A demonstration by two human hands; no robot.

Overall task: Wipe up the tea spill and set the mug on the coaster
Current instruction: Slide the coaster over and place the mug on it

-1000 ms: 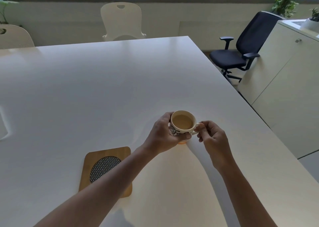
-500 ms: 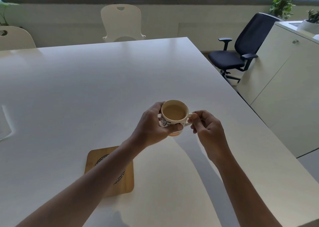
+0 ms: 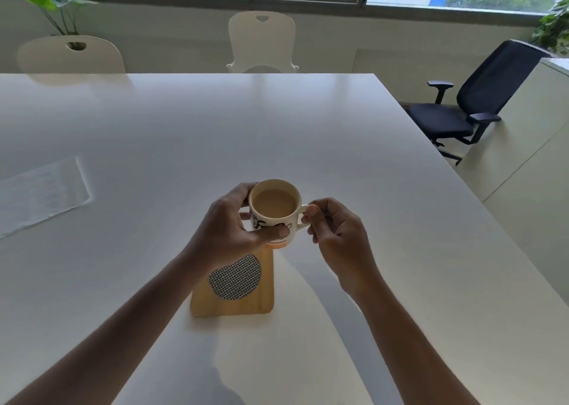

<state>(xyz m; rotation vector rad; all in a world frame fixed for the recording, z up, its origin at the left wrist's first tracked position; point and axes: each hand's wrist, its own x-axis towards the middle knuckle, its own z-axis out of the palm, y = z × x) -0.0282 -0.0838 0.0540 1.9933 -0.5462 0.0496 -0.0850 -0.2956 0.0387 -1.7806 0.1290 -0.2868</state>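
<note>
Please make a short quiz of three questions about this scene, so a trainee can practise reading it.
1. True or false: the mug is empty.
2. Which hand pinches the mug's handle? A) left hand B) right hand C) neither
3. Fill in: the folded white cloth lies on the table to the person's ____.

Key
1. False: it holds milky tea nearly to the rim.
2. B: the right hand pinches the handle and the left hand wraps the body, with the mug held over the far end of the wooden coaster.
3. Left, apart from both hands.
</note>
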